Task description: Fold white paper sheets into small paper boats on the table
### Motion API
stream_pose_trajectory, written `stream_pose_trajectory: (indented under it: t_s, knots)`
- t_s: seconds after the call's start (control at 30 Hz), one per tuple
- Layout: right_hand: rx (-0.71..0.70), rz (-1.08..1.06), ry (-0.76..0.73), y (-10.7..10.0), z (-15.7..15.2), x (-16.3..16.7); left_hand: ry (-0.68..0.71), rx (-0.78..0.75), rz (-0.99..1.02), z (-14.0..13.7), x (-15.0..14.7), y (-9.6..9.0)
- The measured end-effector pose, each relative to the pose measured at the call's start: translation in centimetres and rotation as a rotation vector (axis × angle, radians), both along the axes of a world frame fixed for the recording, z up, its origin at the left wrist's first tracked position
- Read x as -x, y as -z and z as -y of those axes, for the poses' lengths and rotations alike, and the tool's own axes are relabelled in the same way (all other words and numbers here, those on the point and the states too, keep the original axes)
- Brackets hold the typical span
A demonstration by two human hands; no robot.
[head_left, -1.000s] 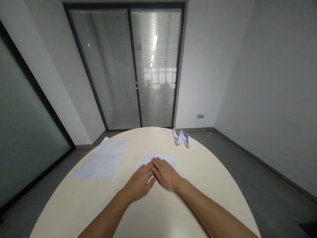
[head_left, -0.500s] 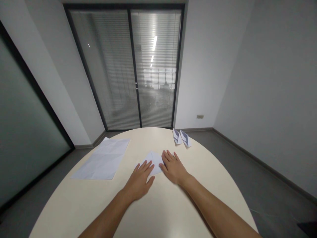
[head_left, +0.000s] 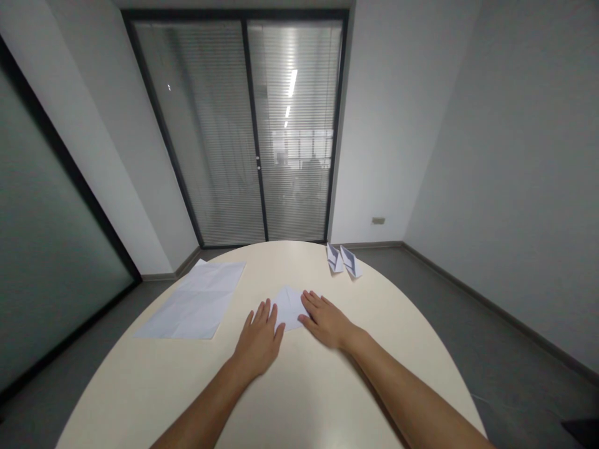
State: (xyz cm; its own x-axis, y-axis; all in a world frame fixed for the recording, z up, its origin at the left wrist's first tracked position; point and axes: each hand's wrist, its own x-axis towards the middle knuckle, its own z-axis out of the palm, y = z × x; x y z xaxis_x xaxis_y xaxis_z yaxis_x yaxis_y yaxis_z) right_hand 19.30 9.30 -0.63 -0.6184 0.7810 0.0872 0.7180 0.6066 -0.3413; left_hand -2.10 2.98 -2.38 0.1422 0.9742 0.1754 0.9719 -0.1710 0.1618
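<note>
A small folded sheet of white paper [head_left: 289, 307] lies flat in the middle of the table, its top edges slanting to a blunt point. My left hand [head_left: 261, 337] rests palm down at the paper's left edge, fingers spread and stretched forward. On the right edge lies my right hand [head_left: 326, 319], flat with its fingers extended over the paper, covering that side. Neither hand grips anything.
Large creased white sheets [head_left: 194, 302] lie on the left of the round cream table [head_left: 299, 399]. Two folded paper boats [head_left: 344, 260] stand at the far right edge. Beyond are a glass door [head_left: 234, 137] with blinds and grey walls.
My left hand has slid left, off the paper's middle to its left edge, uncovering more of it. My right hand has shifted slightly down and left along the right side.
</note>
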Motion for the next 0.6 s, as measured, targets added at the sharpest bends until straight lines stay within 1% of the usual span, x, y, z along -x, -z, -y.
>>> stream_pose_trajectory:
  t_s: [0.1, 0.13, 0.17, 0.23, 0.3, 0.37, 0.43, 0.6]
  knots:
    - [-0.010, -0.005, 0.010, 0.1, 0.0, 0.1, -0.138, -0.036, -0.014, -0.1, 0.0, 0.1]
    - [-0.014, 0.000, 0.015, 0.1, 0.0, 0.2, -0.147, -0.060, -0.014, -0.1, 0.0, -0.1]
    - [-0.021, 0.008, 0.021, 0.0, 0.1, 0.3, -0.121, -0.086, -0.009, 0.0, -0.1, -0.3]
    - [-0.038, 0.025, 0.034, 0.0, 0.2, 0.5, 0.030, -0.131, 0.019, 0.2, -0.3, -0.8]
    - [-0.069, 0.036, 0.052, -0.2, 0.4, 0.7, 0.173, -0.125, 0.062, 0.5, -0.7, -1.2]
    - [-0.116, 0.036, 0.058, -0.4, 0.5, 0.7, 0.227, -0.104, 0.077, 0.7, -1.1, -1.3]
    - [-0.166, 0.020, 0.021, -0.7, 0.6, 0.7, 0.201, -0.098, 0.065, 0.6, -1.3, -1.1]
    - [-0.217, -0.078, -0.191, -1.2, 0.4, 0.9, 0.034, -0.118, 0.052, -0.2, -0.5, -0.1]
